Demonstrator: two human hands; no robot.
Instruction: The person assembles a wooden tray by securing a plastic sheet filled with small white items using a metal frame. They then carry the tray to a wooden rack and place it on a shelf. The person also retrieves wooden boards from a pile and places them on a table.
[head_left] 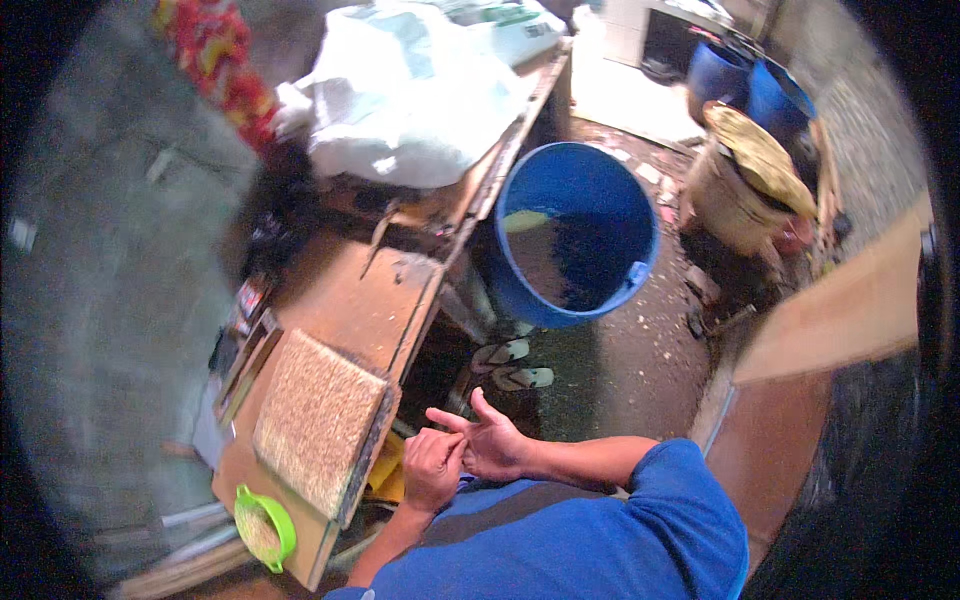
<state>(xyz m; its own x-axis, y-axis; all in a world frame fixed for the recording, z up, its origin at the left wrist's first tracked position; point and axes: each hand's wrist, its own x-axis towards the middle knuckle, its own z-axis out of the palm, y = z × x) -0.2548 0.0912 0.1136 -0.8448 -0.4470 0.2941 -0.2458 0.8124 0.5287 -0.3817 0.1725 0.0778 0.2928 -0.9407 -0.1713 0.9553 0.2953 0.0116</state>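
Our two hands meet in front of the blue shirt (600, 535), just beside the counter (365, 275). The left hand (432, 468) is folded, its fingers curled in against the palm side of the right; whether it pinches anything small we cannot tell. The right hand (497, 446) is spread, its thumb raised and a finger pointing toward the left, and we see nothing lying in it. We judge the step in hand to be a rub or a pick at the right palm. To do it well, we keep the right wrist steady, hold that palm flat and turned to the light, and work with light fingertips rather than the whole fist.

Nearest the hands, on the near part of the counter, lies a tan slab (320, 420), square and rough-topped. At the counter's near end, past the slab, is a green bowl (286, 530) with two small handles and pale, grainy contents (257, 530). Both are untouched; we do best to keep our left elbow away from the bowl, which sits close to the edge.

Farther out, we find sandals (522, 378) on the floor, a large open blue barrel (535, 300) beside the counter, white bags (410, 100) on its far part, and a covered tub (725, 200) beyond the barrel.
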